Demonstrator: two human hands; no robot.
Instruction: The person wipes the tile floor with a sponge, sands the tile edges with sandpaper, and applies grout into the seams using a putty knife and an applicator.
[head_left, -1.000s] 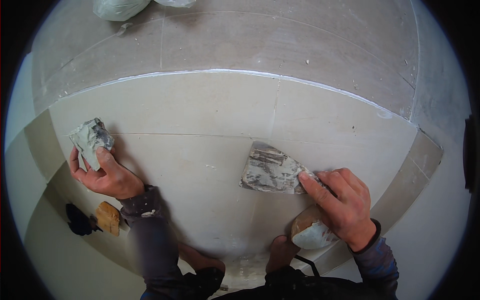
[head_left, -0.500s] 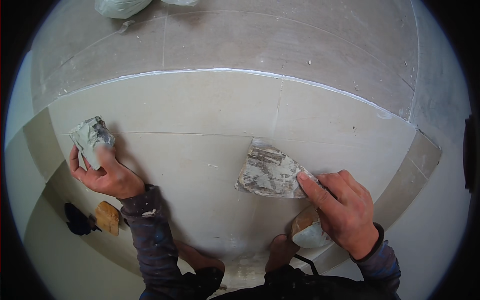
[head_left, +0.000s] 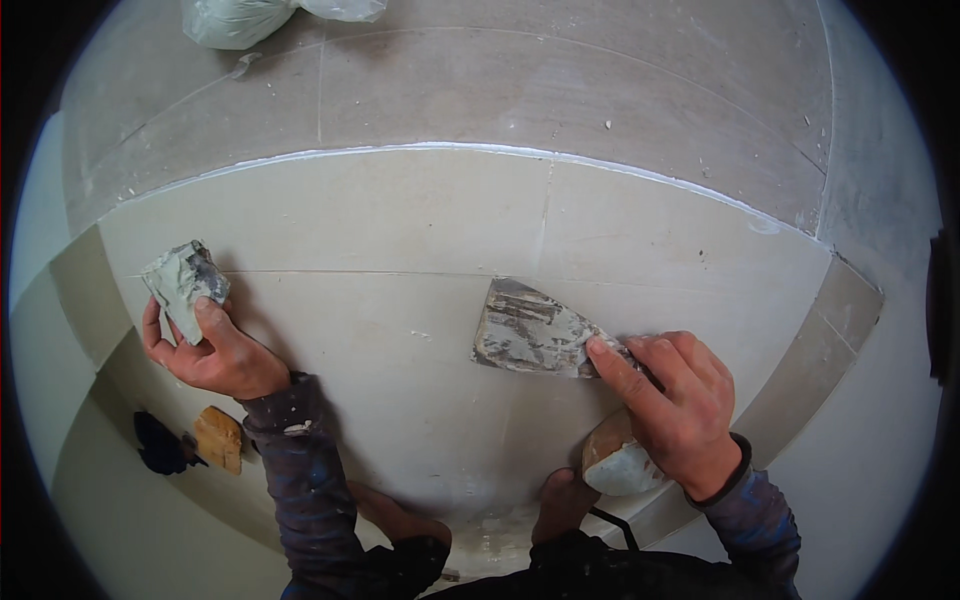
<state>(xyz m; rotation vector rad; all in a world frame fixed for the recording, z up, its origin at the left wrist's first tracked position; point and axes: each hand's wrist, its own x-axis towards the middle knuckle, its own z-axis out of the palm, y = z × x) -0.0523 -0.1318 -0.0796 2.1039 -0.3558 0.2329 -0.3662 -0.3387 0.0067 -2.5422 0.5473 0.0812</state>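
My left hand (head_left: 226,355) is closed round a flat-looking piece caked with pale greenish putty (head_left: 180,290), dark grey along one side; its exact kind is unclear. In my right hand (head_left: 684,405) is a putty knife (head_left: 535,333), gripped by its handle with my thumb on the blade. Its wide blade is smeared with grey-white and dark streaks and points left over the pale tiled surface (head_left: 380,330). Below that hand, beside my right foot, sits a round brown thing partly coated in pale material (head_left: 622,470), partly hidden by the hand.
At the lower left lie a dark object (head_left: 160,443) and a yellowish-brown block (head_left: 218,440). Tied pale plastic bags (head_left: 238,22) rest on the darker tiles (head_left: 450,85) at the far left, beyond a white seam (head_left: 440,147). My bare feet (head_left: 565,500) stand close by.
My right hand and the putty knife have shifted slightly up and left, and the blade is angled differently. The left hand stays nearly still, holding its piece. The view has tilted a little.
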